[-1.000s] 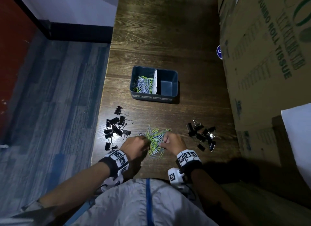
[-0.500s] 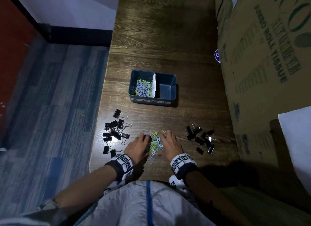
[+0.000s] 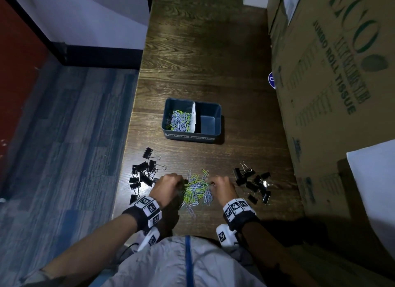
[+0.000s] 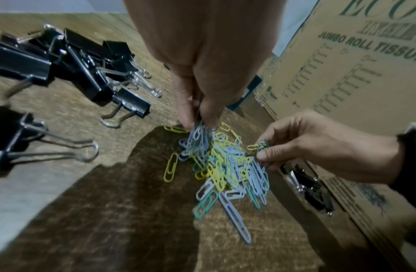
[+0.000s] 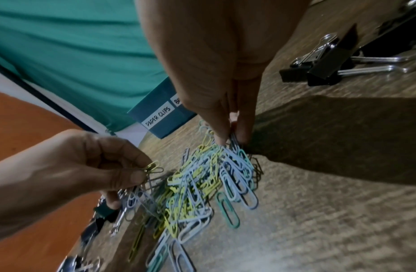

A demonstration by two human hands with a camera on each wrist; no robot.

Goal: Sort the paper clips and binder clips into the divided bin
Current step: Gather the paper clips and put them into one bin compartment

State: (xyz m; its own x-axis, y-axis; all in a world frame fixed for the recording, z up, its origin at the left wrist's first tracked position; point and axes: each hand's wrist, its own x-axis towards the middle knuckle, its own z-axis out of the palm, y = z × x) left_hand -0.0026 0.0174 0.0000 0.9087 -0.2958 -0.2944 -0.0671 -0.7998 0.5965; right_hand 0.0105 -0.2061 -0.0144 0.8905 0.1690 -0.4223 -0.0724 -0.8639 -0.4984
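A heap of coloured paper clips (image 3: 196,189) lies on the wooden table near its front edge. My left hand (image 3: 168,185) pinches a bunch of them at the heap's left side (image 4: 198,127). At the heap's right side my right hand (image 3: 222,186) pinches another bunch (image 5: 234,141). Black binder clips lie in two groups, one to the left (image 3: 144,173) and one to the right (image 3: 254,183). The blue divided bin (image 3: 210,137) stands further back. Its left compartment holds paper clips (image 3: 178,121); its right compartment shows only its floor.
A large cardboard box (image 3: 333,83) stands along the table's right side, close to the right binder clips. The table's left edge (image 3: 130,141) drops to a blue floor. White labels (image 5: 159,116) mark the bin's front.
Half a second ago both hands lay flatter over the heap, pushing it together. Now their fingers have closed on bunches of clips and the heap shows between them.
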